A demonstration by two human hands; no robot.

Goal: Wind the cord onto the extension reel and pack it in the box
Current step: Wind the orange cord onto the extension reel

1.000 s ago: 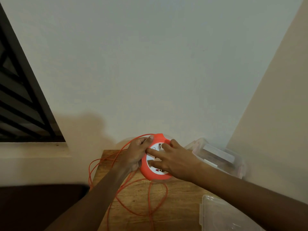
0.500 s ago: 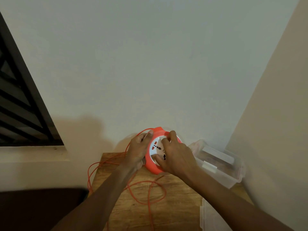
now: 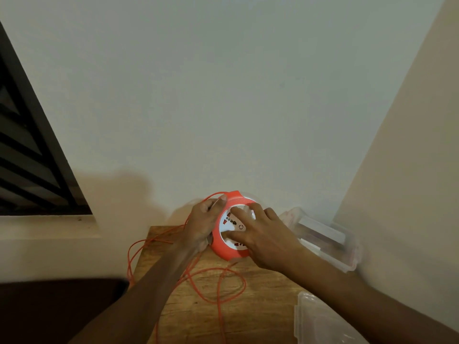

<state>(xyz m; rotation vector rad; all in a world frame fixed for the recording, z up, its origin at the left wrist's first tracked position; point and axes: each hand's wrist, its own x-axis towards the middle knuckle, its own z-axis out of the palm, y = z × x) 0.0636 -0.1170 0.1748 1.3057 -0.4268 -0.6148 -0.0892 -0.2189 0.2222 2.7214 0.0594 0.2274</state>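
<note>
An orange extension reel with a white socket face stands tilted on its edge at the back of the wooden table. My left hand grips the reel's left rim, its thumb on the top edge. My right hand lies over the white face with its fingers spread and pressing on it. The thin orange cord runs in loose loops over the table and off its left edge. A clear plastic box sits open at the right against the wall.
The clear lid lies at the table's front right corner. Walls close in behind and to the right. A dark window grille is at the left, with a dark surface below it.
My right hand has turned on the reel's face, and the socket markings have rotated with it. The loose cord loop on the table has shifted and drawn in slightly.
</note>
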